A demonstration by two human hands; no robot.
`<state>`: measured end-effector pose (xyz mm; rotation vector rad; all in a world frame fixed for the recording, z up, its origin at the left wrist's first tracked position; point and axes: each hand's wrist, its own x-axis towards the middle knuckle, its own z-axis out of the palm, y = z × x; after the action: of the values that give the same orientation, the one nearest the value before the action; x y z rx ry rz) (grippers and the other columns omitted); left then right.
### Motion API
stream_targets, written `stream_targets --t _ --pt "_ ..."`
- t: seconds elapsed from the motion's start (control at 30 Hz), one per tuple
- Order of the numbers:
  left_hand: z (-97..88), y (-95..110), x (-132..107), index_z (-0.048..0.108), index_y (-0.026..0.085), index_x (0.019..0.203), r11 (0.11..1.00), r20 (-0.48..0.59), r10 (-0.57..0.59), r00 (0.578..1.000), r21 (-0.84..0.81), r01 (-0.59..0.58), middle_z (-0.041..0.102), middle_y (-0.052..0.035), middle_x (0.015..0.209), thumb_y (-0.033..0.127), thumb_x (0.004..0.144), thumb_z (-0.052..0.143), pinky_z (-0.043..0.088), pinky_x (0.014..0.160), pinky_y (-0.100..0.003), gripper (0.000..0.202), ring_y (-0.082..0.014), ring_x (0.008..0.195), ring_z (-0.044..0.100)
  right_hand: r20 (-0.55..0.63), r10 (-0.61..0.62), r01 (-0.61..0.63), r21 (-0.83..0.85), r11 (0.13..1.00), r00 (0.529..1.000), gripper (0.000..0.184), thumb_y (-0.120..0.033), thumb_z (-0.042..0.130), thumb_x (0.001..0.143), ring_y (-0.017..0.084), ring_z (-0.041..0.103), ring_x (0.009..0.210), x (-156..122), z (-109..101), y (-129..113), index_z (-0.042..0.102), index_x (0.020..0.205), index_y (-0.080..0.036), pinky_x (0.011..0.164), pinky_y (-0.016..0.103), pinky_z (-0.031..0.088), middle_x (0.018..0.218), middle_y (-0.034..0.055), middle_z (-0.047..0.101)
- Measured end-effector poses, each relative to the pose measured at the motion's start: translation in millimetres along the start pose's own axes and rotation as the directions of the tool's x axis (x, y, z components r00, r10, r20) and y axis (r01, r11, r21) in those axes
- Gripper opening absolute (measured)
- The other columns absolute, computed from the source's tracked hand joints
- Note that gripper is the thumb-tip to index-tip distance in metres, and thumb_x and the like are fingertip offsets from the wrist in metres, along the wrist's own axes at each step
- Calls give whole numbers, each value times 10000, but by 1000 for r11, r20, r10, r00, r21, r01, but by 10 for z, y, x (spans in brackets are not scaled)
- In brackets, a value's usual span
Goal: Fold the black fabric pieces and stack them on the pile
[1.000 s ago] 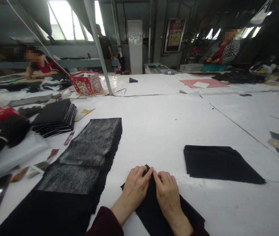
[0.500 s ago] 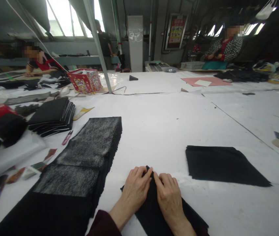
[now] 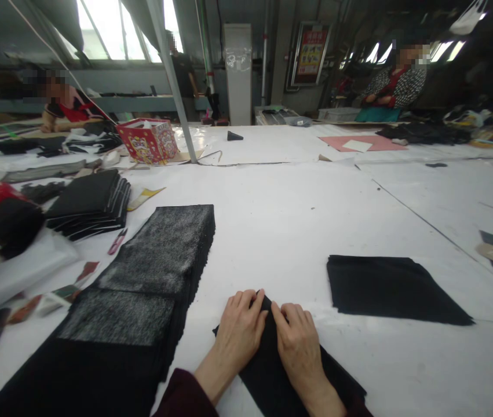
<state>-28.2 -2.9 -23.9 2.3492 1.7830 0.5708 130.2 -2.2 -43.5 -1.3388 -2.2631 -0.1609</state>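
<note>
A piece of black fabric (image 3: 267,359) lies on the white table at the bottom centre, its far end narrowing to a corner. My left hand (image 3: 241,327) rests on its left side, fingers bent and closed on the cloth by that corner. On the other side my right hand (image 3: 299,339) is curled too, with thumb and forefinger pressed to the fabric. The fingertips of both hands are close together but apart; the palms hide part of the cloth. Left of my hands is a tall stack of black fabric pieces (image 3: 150,249), speckled grey on top. Another flat black fabric piece (image 3: 389,289) lies to the right.
Beyond the stack are a second dark fabric pile (image 3: 87,197), pink-handled snippers (image 3: 117,242) and a red patterned box (image 3: 148,142) beside a metal pole (image 3: 174,87). Pink paper (image 3: 363,143) lies farther back. Several people stand or lean around the far tables.
The view has shifted very slightly. My left fingertips have moved a little at the fabric's corner; my right hand stays in about the same place.
</note>
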Motion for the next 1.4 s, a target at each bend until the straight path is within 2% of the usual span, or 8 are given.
stream_targets --t 0.17,0.3,0.47,0.67,0.87,1.1,1.23,1.4 --pt "-98 4 2 445 204 1395 997 -62 47 997 64 -43 533 -107 1326 221 948 497 401 994 -463 451 -266 1159 494 -8 15 -15 -2 1000 1000 298 -106 405 955 220 470 828 -5 6 -2 617 1162 -143 739 360 358 875 79 556" --pt "-134 2 -3 500 230 1343 974 7 198 980 114 -198 559 -57 1341 144 947 451 331 1081 -445 408 -242 1265 453 3 31 -31 2 1000 1000 289 -108 429 947 215 469 817 -3 3 -2 626 1154 -156 727 354 352 858 67 552" --pt "-166 -21 26 517 201 1318 936 74 278 958 204 -287 583 -51 1309 203 972 445 226 1168 -455 354 -235 1344 399 2 40 -40 64 997 999 302 -123 437 951 202 500 844 -21 -13 30 615 1188 -182 733 329 371 875 62 557" --pt "-234 13 33 459 183 1368 905 112 324 940 254 -342 579 -69 1287 161 941 453 182 1187 -440 428 -226 1342 391 -40 38 -32 140 990 998 330 -102 384 963 186 501 837 -92 -28 97 612 1191 -174 725 310 383 890 62 551" --pt "-246 52 6 508 182 1296 901 111 344 932 239 -361 558 -89 1271 135 884 504 185 1183 -435 415 -230 1300 412 -37 13 -9 118 993 999 313 -96 402 952 190 491 839 -178 -68 146 629 1151 -177 737 313 380 884 59 539" --pt "-217 96 -19 466 155 1350 890 139 358 923 248 -382 582 -97 1201 114 841 520 222 1163 -404 514 -233 1220 455 -49 -20 23 69 997 999 320 -95 412 937 198 486 823 -287 -134 197 620 1166 -178 714 320 377 882 65 542" --pt "-190 137 -34 451 217 1367 887 137 364 921 251 -388 561 -84 1195 99 827 536 224 1157 -412 558 -234 1204 461 -27 -24 25 68 997 999 330 -100 400 947 208 486 853 -339 -178 223 605 1194 -175 745 335 381 901 72 546" --pt "-213 180 -25 485 203 1328 884 140 381 914 233 -405 555 -93 1203 82 823 531 237 1151 -417 521 -235 1206 462 -1 -17 17 46 999 1000 311 -98 417 948 210 498 875 -389 -244 236 617 1174 -173 759 332 384 906 72 555"
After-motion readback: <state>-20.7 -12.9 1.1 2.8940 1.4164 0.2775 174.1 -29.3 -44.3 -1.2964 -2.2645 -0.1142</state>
